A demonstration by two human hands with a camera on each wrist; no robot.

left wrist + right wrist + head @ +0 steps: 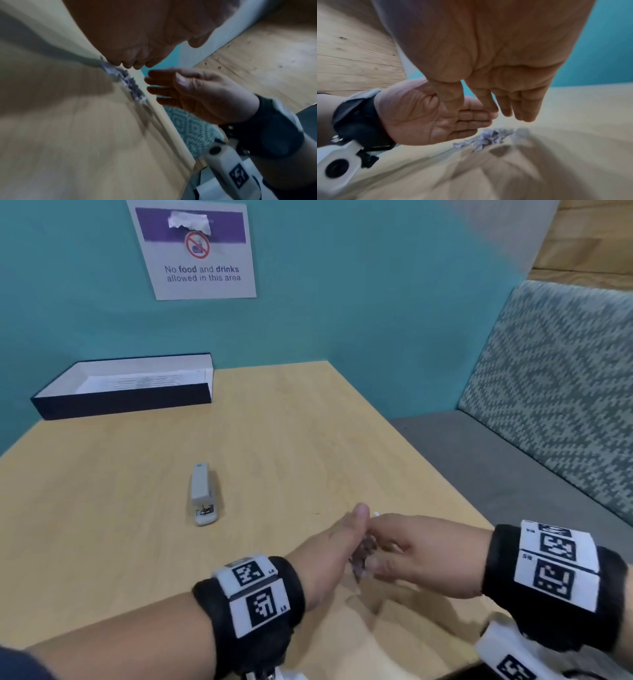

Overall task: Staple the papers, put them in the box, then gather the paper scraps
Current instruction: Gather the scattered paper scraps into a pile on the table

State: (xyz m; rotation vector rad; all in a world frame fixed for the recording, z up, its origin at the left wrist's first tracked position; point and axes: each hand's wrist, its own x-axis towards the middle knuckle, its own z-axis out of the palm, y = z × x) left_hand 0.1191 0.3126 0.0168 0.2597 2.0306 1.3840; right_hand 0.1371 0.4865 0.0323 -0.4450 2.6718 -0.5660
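Note:
A small heap of white and grey paper scraps (362,556) lies on the wooden table (274,440) near its right front edge. My left hand (329,549) and right hand (411,553) flank the heap, fingers straight, palms facing each other. In the left wrist view the scraps (126,83) sit below my left fingertips (130,63), with the right hand (197,92) just past the table's edge. The right wrist view shows the scraps (488,138) under both hands. The dark box (123,404) at the far left holds printed papers (144,380). The grey stapler (203,494) lies mid-table.
A grey bench seat (496,460) with a patterned cushion back (555,385) runs along the table's right side. A teal wall with a "no food and drinks" sign (202,272) stands behind the table.

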